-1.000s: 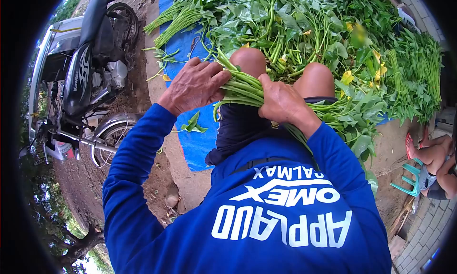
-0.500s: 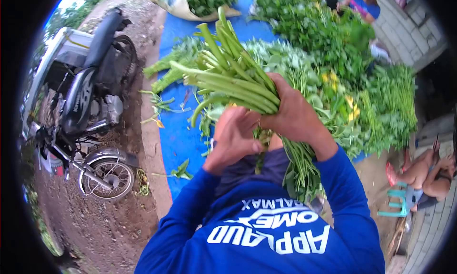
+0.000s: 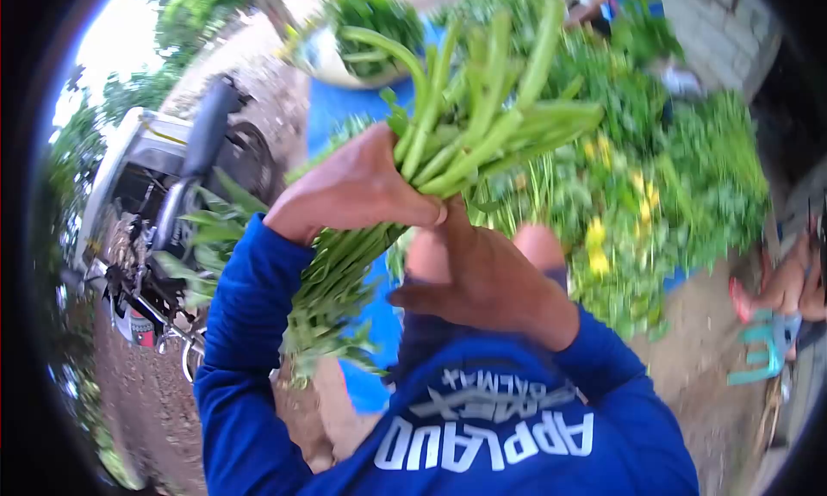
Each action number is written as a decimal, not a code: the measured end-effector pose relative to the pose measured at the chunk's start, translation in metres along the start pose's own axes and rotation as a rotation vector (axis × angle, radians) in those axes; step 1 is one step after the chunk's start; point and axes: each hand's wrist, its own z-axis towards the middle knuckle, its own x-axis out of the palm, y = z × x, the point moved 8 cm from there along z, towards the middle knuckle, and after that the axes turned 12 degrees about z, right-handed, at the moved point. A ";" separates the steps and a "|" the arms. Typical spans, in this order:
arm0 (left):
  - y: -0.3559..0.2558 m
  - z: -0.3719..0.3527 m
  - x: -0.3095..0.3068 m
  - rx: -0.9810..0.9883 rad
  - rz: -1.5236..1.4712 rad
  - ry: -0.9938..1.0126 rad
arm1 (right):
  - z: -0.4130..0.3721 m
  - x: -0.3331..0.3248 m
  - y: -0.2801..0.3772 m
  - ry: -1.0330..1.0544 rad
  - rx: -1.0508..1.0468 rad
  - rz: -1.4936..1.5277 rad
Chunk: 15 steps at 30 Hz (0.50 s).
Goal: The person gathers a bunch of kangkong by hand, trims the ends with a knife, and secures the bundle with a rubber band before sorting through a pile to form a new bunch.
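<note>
My left hand (image 3: 357, 190) is closed around a thick bundle of long green stems (image 3: 469, 108). The cut ends fan up and to the right. The leafy ends (image 3: 314, 311) hang down to the left, past my blue sleeve. My right hand (image 3: 478, 276) sits just below the bundle with its fingers loosely spread. Its thumb reaches up to the left hand, and I see nothing gripped in it. The frame is blurred by motion. My knees (image 3: 538, 242) show behind the right hand.
A blue tarp (image 3: 340, 108) on the ground carries heaps of leafy greens (image 3: 663, 177) ahead and to the right. A sack of greens (image 3: 349, 35) lies at the far end. A motorcycle (image 3: 194, 182) is parked on dirt at left. A person (image 3: 788, 281) sits on a teal stool (image 3: 762, 350) at right.
The bundle has passed from my right hand's grip into my left hand. It has swung so the leaves hang to the left. My right hand has dropped below it, and the view has tilted up.
</note>
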 end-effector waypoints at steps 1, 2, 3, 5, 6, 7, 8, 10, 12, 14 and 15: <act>0.018 0.007 0.054 -0.050 -0.027 0.210 | -0.033 0.011 -0.036 0.064 0.119 0.159; 0.047 0.017 0.112 0.052 -0.015 0.253 | -0.070 0.027 -0.081 0.117 0.318 0.397; 0.060 0.016 0.170 0.083 -0.127 0.308 | -0.104 0.031 -0.105 0.162 0.403 0.332; 0.066 0.023 0.263 0.066 -0.447 0.397 | -0.161 0.030 -0.153 0.060 0.530 0.336; 0.053 0.027 0.286 0.065 -0.453 0.455 | -0.183 0.021 -0.167 -0.035 0.511 0.239; 0.032 0.030 0.298 0.046 -0.471 0.518 | -0.205 0.009 -0.175 -0.115 0.498 0.133; 0.028 0.033 0.319 0.117 -0.450 0.496 | -0.220 -0.009 -0.174 -0.096 0.627 0.021; 0.026 0.033 0.341 0.110 -0.401 0.516 | -0.258 -0.030 -0.200 -0.281 0.834 0.283; 0.027 0.031 0.341 -0.031 -0.331 0.609 | -0.271 -0.043 -0.209 -0.577 0.862 0.506; 0.031 0.033 0.344 -0.060 -0.249 0.548 | -0.263 -0.057 -0.199 -0.794 0.955 0.490; 0.036 0.034 0.348 -0.072 -0.211 0.513 | -0.258 -0.058 -0.203 -0.838 0.917 0.415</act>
